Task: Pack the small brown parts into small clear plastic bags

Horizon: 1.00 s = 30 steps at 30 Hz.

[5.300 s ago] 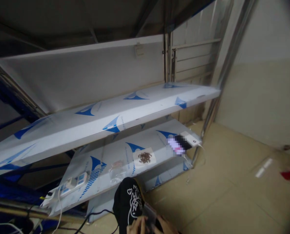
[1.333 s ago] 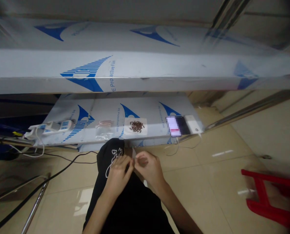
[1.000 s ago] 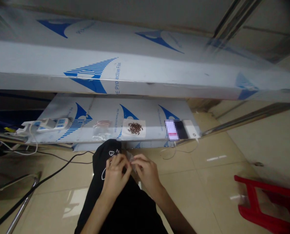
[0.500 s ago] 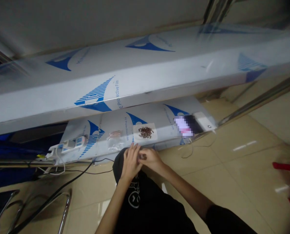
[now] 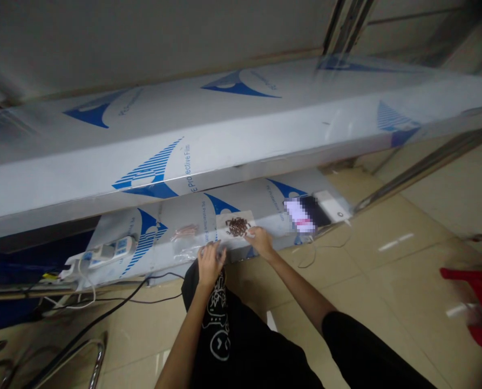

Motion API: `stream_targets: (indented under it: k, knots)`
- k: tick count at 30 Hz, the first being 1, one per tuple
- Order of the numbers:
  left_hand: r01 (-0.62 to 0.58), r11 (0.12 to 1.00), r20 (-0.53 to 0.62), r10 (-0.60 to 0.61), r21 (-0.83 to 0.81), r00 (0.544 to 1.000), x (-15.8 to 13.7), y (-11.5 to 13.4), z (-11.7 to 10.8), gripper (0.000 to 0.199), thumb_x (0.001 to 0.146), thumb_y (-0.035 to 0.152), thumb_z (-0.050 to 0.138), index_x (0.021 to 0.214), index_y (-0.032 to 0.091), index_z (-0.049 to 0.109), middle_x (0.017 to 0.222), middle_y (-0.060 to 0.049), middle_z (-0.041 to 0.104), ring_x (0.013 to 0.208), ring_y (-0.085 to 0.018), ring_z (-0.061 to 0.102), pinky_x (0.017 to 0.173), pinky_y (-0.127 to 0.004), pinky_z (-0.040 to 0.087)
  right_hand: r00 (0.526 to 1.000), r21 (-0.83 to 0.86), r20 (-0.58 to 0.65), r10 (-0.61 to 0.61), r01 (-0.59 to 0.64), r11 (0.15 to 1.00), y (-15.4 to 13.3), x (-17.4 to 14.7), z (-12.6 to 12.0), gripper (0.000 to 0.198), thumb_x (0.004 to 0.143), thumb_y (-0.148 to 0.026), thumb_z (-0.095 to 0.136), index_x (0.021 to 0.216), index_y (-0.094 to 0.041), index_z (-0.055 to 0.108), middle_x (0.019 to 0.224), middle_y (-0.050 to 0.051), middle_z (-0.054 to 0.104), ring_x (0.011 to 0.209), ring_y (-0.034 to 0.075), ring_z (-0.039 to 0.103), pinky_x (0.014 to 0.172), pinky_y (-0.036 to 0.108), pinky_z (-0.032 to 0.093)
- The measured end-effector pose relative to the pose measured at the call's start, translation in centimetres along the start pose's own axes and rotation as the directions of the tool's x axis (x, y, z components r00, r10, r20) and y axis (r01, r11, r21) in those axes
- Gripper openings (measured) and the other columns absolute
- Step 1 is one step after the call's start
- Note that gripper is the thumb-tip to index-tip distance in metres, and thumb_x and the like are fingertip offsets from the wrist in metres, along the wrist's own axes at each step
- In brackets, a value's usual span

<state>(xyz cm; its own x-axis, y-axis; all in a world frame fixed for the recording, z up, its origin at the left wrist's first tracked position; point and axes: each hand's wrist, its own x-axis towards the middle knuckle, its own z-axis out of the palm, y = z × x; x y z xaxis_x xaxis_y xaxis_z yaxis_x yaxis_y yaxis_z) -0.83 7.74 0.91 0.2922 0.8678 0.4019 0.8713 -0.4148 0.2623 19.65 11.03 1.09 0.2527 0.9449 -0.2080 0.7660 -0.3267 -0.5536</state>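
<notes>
Small brown rod-like pieces point(image 5: 237, 227) lie heaped on a white sheet point(image 5: 223, 220) on the lower shelf. My right hand point(image 5: 260, 241) is at the right edge of the heap, thumb and fingers pinched together; whatever is between the tips is too small to make out. Just left of the sheet's near corner, my left hand point(image 5: 210, 263) hovers by the shelf's front edge, palm down, thumb apart from the slightly bent fingers, and nothing shows in it. Further left lies a clear plastic bag point(image 5: 186, 253), with thin pinkish pieces point(image 5: 185, 231) behind it.
A phone point(image 5: 319, 210) with a white object beside it lies at the shelf's right end. A white power strip point(image 5: 103, 254) with cables is at the left. The film-covered upper ledge point(image 5: 241, 135) overhangs behind. A red stool point(image 5: 473, 302) stands on the floor at right.
My hands were together in front of the shelf edge and have parted. The right hand has reached forward to the brown heap; the left has shifted slightly left. The camera view has moved a little.
</notes>
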Motion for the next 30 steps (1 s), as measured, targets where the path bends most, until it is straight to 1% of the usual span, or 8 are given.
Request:
stream_targets:
  k: [4,10,15,19,23,25,27,30]
  knots:
    - [0.045,0.998,-0.019,-0.046,-0.033,0.999,0.3,0.1,0.0,0.031,0.083,0.032,0.046,0.108,0.014,0.05,0.099,-0.01,0.06,0.099,-0.021,0.053,0.093,-0.039,0.03,0.998,-0.08,-0.034,0.05,-0.052,0.995,0.8,0.4,1.2,0.032,0.072,-0.045,0.058,0.09,-0.02,0.066,0.093,0.006,0.066,0.084,0.021,0.062,0.069,0.026,0.043]
    - [0.064,0.995,0.004,-0.064,-0.074,0.998,0.6,0.0,0.0,0.025,0.082,0.031,0.046,0.101,0.015,0.051,0.097,-0.009,0.061,0.095,-0.02,0.055,0.092,-0.038,0.03,0.993,-0.061,-0.096,0.076,-0.082,0.995,0.9,0.6,2.3,0.028,0.077,-0.043,0.053,0.089,-0.021,0.066,0.092,0.006,0.066,0.081,0.019,0.062,0.068,0.026,0.042]
    - [0.071,0.993,0.013,-0.07,-0.091,0.997,0.7,-0.2,0.2,0.025,0.082,0.03,0.045,0.102,0.016,0.051,0.1,-0.008,0.061,0.099,-0.021,0.054,0.092,-0.038,0.03,0.992,-0.08,-0.075,0.099,-0.105,0.991,0.3,0.9,2.5,0.03,0.073,-0.044,0.056,0.089,-0.022,0.066,0.092,0.007,0.066,0.081,0.021,0.062,0.068,0.027,0.043]
    - [0.091,0.992,0.026,-0.089,-0.089,0.996,0.8,-0.2,0.3,0.023,0.082,0.032,0.046,0.098,0.016,0.052,0.097,-0.008,0.061,0.094,-0.02,0.055,0.092,-0.038,0.03,0.99,-0.061,-0.061,0.124,-0.128,0.99,0.2,1.1,2.3,0.023,0.076,-0.036,0.054,0.086,-0.021,0.068,0.089,0.008,0.067,0.081,0.022,0.063,0.068,0.027,0.043]
    - [0.089,0.992,0.027,-0.087,-0.085,0.996,0.8,-0.1,0.3,0.021,0.082,0.033,0.047,0.094,0.017,0.052,0.093,-0.007,0.062,0.09,-0.02,0.055,0.09,-0.037,0.031,0.992,-0.033,-0.061,0.107,-0.109,0.994,0.1,1.0,1.8,0.021,0.076,-0.033,0.054,0.084,-0.02,0.068,0.087,0.007,0.067,0.08,0.021,0.063,0.068,0.027,0.044]
    - [0.084,0.993,0.032,-0.081,-0.082,0.996,0.8,-0.1,0.3,0.019,0.082,0.032,0.047,0.093,0.017,0.052,0.092,-0.006,0.062,0.089,-0.019,0.055,0.09,-0.037,0.032,0.996,0.01,-0.067,0.052,-0.051,0.999,-0.4,0.4,1.7,0.019,0.073,-0.034,0.057,0.083,-0.021,0.068,0.093,0.005,0.066,0.081,0.018,0.062,0.07,0.025,0.044]
    - [0.076,0.994,0.033,-0.074,-0.08,0.997,0.8,-0.1,0.3,0.018,0.082,0.031,0.047,0.093,0.017,0.052,0.092,-0.006,0.062,0.089,-0.02,0.055,0.089,-0.037,0.032,0.994,0.122,-0.087,-0.072,0.082,0.989,-1.2,-0.5,1.9,0.018,0.071,-0.035,0.06,0.08,-0.021,0.068,0.103,0.004,0.062,0.082,0.015,0.061,0.073,0.023,0.043]
    - [0.05,0.995,0.047,-0.046,-0.091,0.998,0.6,-0.3,0.4,0.016,0.082,0.027,0.047,0.093,0.017,0.051,0.092,-0.006,0.062,0.09,-0.02,0.055,0.089,-0.037,0.032,0.951,0.325,-0.095,-0.294,0.308,0.894,-2.7,-2.2,2.5,0.017,0.067,-0.035,0.065,0.073,-0.02,0.068,0.106,0.005,0.058,0.092,0.015,0.057,0.079,0.023,0.042]
